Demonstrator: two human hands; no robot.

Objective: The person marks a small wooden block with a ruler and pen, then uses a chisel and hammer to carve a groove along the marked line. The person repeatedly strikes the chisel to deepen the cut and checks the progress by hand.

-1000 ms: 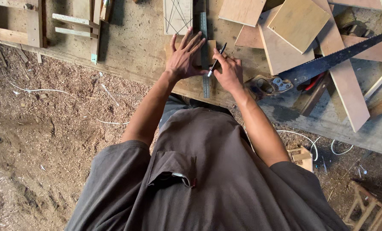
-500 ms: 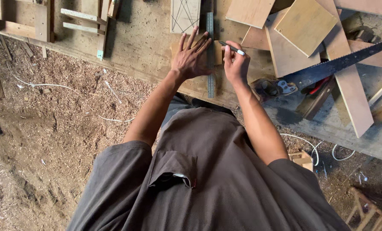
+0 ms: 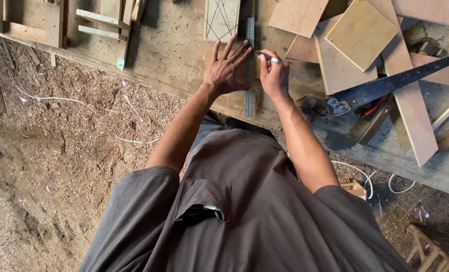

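Your left hand (image 3: pixel 227 68) lies flat with fingers spread, pressing on a small wooden board (image 3: pixel 233 75) and touching the metal ruler (image 3: pixel 249 60) that runs along its right edge on the workbench (image 3: pixel 169 50). Your right hand (image 3: pixel 275 75) is clenched around a pen (image 3: pixel 266 56) (white-capped, tip set against the ruler's far side). A hand saw (image 3: pixel 385 83) lies well to the right among loose plywood offcuts (image 3: pixel 360 32), and sawdust (image 3: pixel 58 151) covers the floor.
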